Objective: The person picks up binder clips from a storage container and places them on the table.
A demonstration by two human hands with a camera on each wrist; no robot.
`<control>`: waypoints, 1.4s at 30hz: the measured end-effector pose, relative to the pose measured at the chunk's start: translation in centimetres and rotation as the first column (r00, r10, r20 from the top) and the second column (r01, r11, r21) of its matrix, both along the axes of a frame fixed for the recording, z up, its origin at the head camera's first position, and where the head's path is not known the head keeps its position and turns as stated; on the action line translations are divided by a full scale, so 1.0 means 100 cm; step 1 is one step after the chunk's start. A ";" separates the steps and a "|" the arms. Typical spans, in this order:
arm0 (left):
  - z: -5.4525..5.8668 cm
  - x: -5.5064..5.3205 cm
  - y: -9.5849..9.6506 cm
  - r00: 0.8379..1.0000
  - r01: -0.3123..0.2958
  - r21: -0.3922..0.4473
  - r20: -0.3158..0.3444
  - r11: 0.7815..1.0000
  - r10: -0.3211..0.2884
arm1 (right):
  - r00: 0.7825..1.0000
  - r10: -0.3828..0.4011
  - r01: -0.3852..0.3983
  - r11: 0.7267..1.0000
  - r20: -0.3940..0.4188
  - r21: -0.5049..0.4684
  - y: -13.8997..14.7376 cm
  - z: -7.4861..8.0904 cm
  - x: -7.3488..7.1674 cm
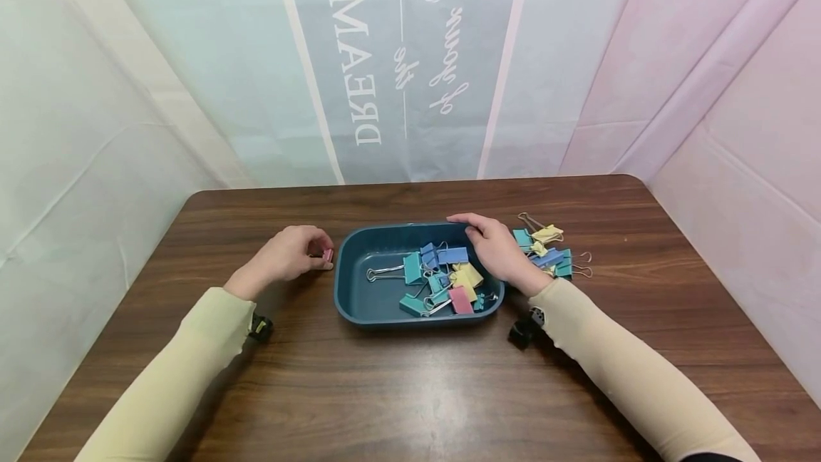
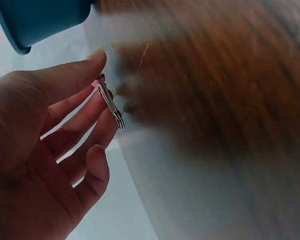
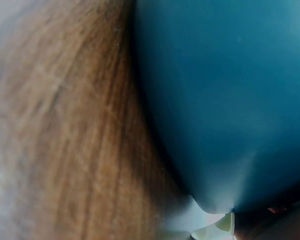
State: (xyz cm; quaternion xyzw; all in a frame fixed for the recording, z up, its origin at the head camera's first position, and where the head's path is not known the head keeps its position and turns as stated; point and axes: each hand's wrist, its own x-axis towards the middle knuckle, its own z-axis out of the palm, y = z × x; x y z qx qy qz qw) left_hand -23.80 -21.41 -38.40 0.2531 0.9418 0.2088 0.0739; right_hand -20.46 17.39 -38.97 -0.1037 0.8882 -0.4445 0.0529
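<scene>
A dark teal plastic bin (image 1: 378, 321) stands on the table with several binder clips lying in it, in teal, blue, yellow and pink. To its left, my left hand (image 1: 291, 254) pinches a small pink binder clip (image 1: 328, 255) between thumb and fingers. The left wrist view shows this clip (image 2: 111, 104) edge-on, its metal handles pointing away from the thumb. My right hand (image 1: 497, 248) holds the bin's back right corner, thumb on the inner side and a finger along the back rim. In the right wrist view the bin's outer wall (image 3: 225, 100) hides most of that hand.
Just right of the bin, partly behind my right hand, lies a loose pile of yellow, blue and teal binder clips (image 1: 563, 264). The brown wooden table (image 1: 410, 391) ends at a light printed cloth (image 1: 410, 77) behind it. Pale cloth walls stand on both sides.
</scene>
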 end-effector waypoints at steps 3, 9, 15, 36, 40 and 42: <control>0.000 0.000 0.001 1.000 -0.002 -0.009 -0.003 1.000 0.002 | 1.000 -0.002 0.002 1.000 0.000 -0.001 0.000 0.000 0.000; -0.001 0.001 -0.002 1.000 -0.022 -0.003 0.006 1.000 0.022 | 1.000 -0.002 0.002 1.000 0.008 -0.003 0.000 0.000 0.000; 0.011 0.002 -0.004 0.997 -0.078 0.026 0.011 0.997 0.078 | 1.000 -0.001 0.001 1.000 -0.001 0.000 0.000 0.000 0.000; 0.050 0.029 0.068 0.999 0.036 0.201 0.019 0.979 -0.040 | 1.000 -0.005 0.005 1.000 0.012 -0.008 0.000 0.000 0.000; 0.045 0.031 0.083 0.994 0.100 0.119 0.040 0.988 -0.105 | 1.000 -0.005 0.005 1.000 0.018 -0.011 0.000 0.000 -0.001; 0.043 0.032 0.091 0.990 0.119 0.081 0.065 0.990 -0.124 | 1.000 -0.005 0.005 1.000 0.021 -0.013 0.000 0.000 -0.001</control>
